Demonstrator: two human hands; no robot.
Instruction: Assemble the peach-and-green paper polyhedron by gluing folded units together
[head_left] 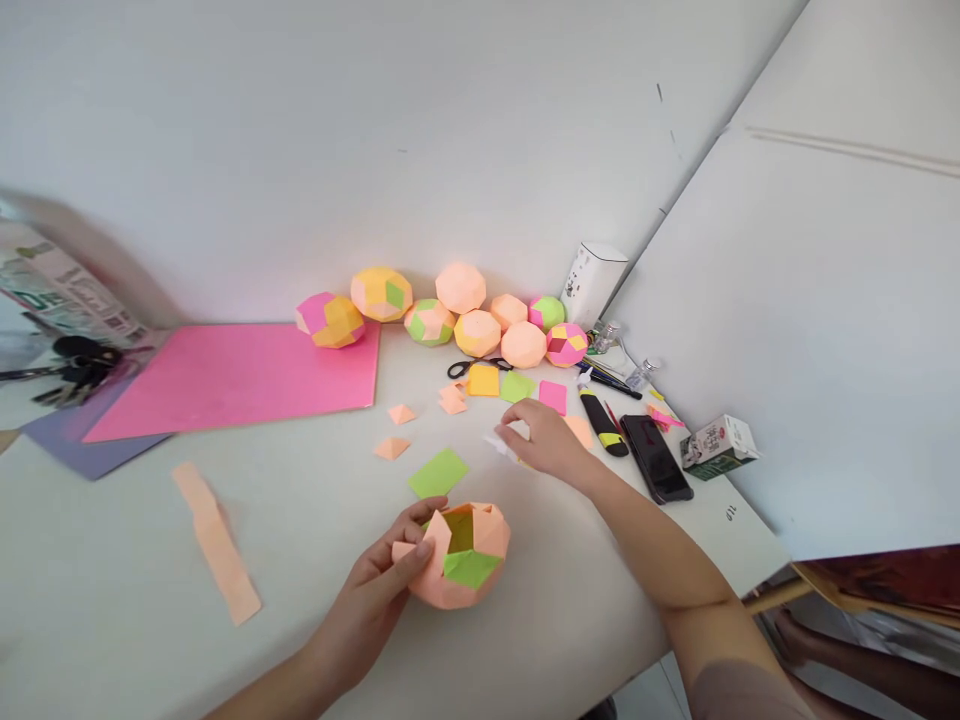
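Observation:
My left hand (pixel 386 570) grips a faceted paper ball (pixel 469 590) by its left side, just above the table's near part. The ball is peach with green facets, and a gap in its top shows the hollow inside. A loose peach flap stands up by my thumb. My right hand (pixel 544 440) is farther away and to the right, low over the table, with its fingers curled. A small white pointed thing (pixel 496 443) pokes out beside those fingertips; its kind is unclear. A green paper piece (pixel 440 472) lies between the two hands.
Several finished paper balls (pixel 461 288) line the wall. Around them are scissors (pixel 480 366), square paper stacks (pixel 484 381), small peach folded pieces (pixel 392 448), a phone (pixel 656 458) and a carton (pixel 720 447). A pink sheet (pixel 247 375) and peach strip (pixel 217 545) lie leftward.

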